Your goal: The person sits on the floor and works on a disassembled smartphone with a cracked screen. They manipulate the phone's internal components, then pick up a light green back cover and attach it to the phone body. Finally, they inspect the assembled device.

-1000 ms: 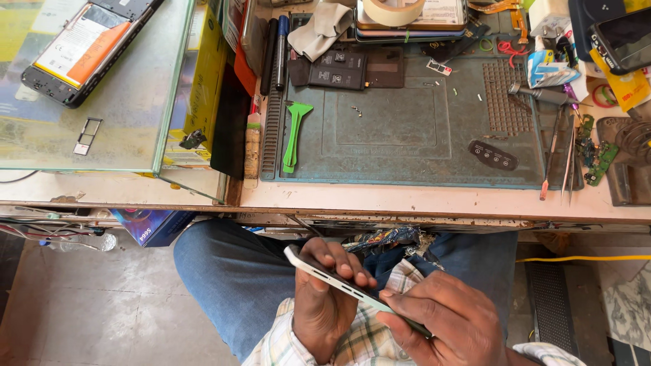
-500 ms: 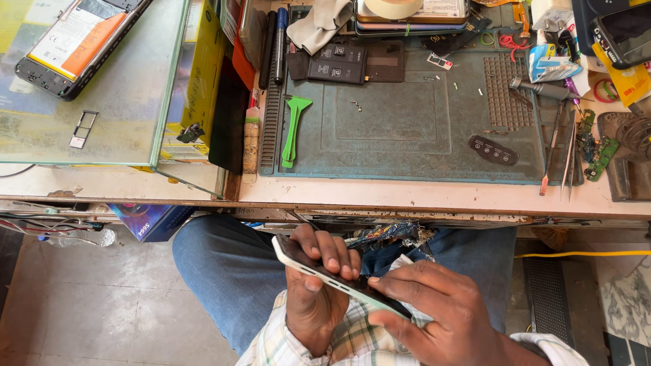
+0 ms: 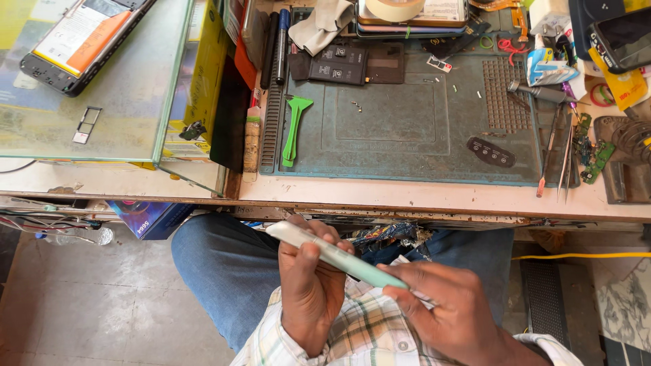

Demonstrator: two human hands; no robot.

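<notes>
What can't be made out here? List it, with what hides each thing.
Head view only:
- Front face of the pale green slim phone: seen edge-on, and covered by the left hand and right hand.
- Dark phone with orange-and-white insides: top cut off by the frame edge.
- Small loose screws on the grey-green work mat: too small to tell type.

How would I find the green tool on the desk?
Look at the big teal mat on the desk. The green tool lies at its left edge, beside a black ridged strip. It is the only bright green thing there, with a wide forked top.
</notes>
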